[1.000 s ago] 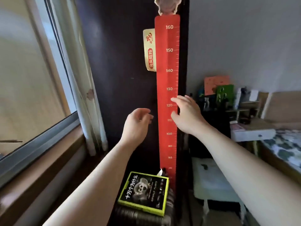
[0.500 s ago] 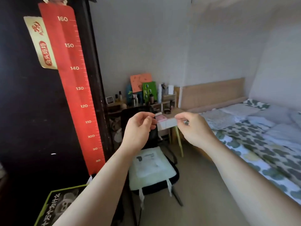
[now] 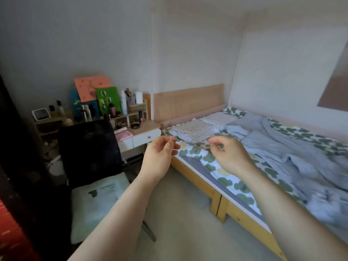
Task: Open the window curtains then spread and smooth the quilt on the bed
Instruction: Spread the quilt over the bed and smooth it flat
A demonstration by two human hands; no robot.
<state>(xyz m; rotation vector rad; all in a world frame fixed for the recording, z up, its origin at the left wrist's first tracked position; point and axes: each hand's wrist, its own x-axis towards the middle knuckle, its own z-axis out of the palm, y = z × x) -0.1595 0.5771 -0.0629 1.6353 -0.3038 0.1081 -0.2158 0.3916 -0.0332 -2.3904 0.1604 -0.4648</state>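
A wooden bed (image 3: 199, 180) fills the right side, covered by a white sheet with green cloud shapes (image 3: 231, 182). A pale blue quilt (image 3: 293, 157) lies rumpled in a heap along the bed's far and right part. Two pillows (image 3: 195, 129) rest near the headboard. My left hand (image 3: 160, 157) and my right hand (image 3: 228, 155) float in front of me above the bed's near edge, fingers loosely curled and apart, holding nothing. Window and curtains are out of view.
A black chair with a pale green seat cushion (image 3: 94, 202) stands at the left, close to the bed. Behind it a cluttered desk (image 3: 139, 135) with bottles and boxes meets the headboard. Beige floor (image 3: 178, 223) runs between chair and bed. A dark cabinet edge sits far left.
The view has swung right from the window and red height chart to the bed. Both hands stayed raised in front, now over the bed's edge.
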